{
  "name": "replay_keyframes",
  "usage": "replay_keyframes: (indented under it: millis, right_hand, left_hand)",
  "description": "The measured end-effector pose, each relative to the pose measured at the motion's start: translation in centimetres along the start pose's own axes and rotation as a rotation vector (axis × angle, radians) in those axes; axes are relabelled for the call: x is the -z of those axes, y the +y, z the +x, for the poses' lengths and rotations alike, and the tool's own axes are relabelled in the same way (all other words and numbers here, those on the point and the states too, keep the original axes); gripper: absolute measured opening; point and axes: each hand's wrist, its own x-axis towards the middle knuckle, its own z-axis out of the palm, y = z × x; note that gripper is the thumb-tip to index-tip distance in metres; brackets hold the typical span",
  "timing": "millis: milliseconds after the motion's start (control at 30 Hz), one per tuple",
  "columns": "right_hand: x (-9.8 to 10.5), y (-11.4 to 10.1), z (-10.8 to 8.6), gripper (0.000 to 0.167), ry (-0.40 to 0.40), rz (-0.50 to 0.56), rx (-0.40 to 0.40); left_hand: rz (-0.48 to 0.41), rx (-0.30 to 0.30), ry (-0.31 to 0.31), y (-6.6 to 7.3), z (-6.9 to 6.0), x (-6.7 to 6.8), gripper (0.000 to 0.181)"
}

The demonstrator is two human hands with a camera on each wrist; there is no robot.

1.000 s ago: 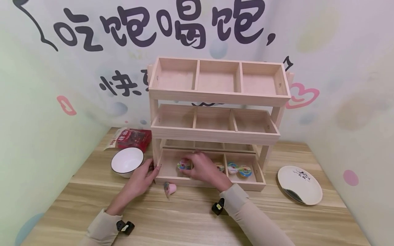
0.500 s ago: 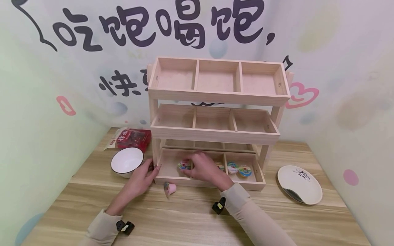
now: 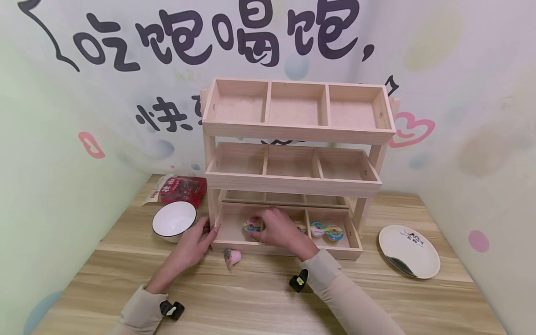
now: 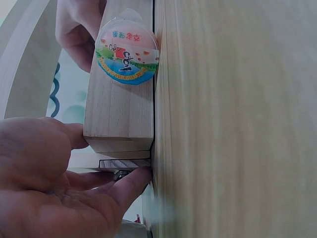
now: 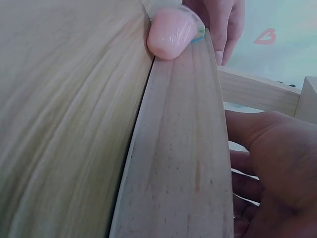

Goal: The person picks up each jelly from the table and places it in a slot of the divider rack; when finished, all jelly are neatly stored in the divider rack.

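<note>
A three-tier wooden rack [image 3: 293, 179] stands on the table. My left hand [image 3: 191, 244] grips the left end of its bottom tray, thumb at the front corner and fingers behind, as the left wrist view also shows. My right hand [image 3: 278, 231] reaches into the bottom tray and pinches a jelly cup [image 3: 251, 225] in the left compartment, beside the divider. Another cup shows partly behind this hand, and two cups [image 3: 333, 232] lie in the right compartment. A pink jelly cup [image 3: 234, 257] lies on its side on the table, against the tray's front.
Left of the rack are a white bowl [image 3: 173, 218] with a dark rim and a red packet [image 3: 183, 189] behind it. An oval plate [image 3: 408, 251] lies to the right. The rack's upper tray [image 3: 298, 132] and middle tray [image 3: 293, 181] overhang the bottom one.
</note>
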Motion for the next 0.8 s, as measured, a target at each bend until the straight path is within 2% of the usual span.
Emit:
replay_keyframes:
  millis: [167, 267, 433, 567, 667, 800]
  right_hand:
    - [0.3, -0.4, -0.3, 0.051, 0.004, 0.002, -0.017]
    - [0.5, -1.3, -0.9, 0.057, 0.042, 0.004, 0.002]
    - [-0.1, -3.5, -2.3, 0.043, 0.106, 0.061, 0.125]
    - [-1.5, -4.9, -3.5, 0.025, 0.086, 0.148, 0.211]
    - [-2.5, -5.4, -4.3, 0.02, 0.074, 0.099, 0.242]
    - [-3.2, -5.8, -4.9, 0.024, 0.1, -0.061, 0.237]
  left_hand:
    - [-0.003, -0.008, 0.006, 0.0, 0.0, -0.1, 0.05]
    - [-0.001, -0.009, 0.011, 0.1, 0.0, -0.1, 0.05]
    - [-0.005, -0.022, 0.014, 0.0, 0.0, -0.1, 0.05]
    - [0.002, -0.057, 0.029, -0.2, 0.1, -0.2, 0.049]
    - [0.019, -0.076, 0.043, -0.2, 0.0, -0.2, 0.048]
    - [0.009, -0.055, 0.03, -0.2, 0.0, -0.1, 0.048]
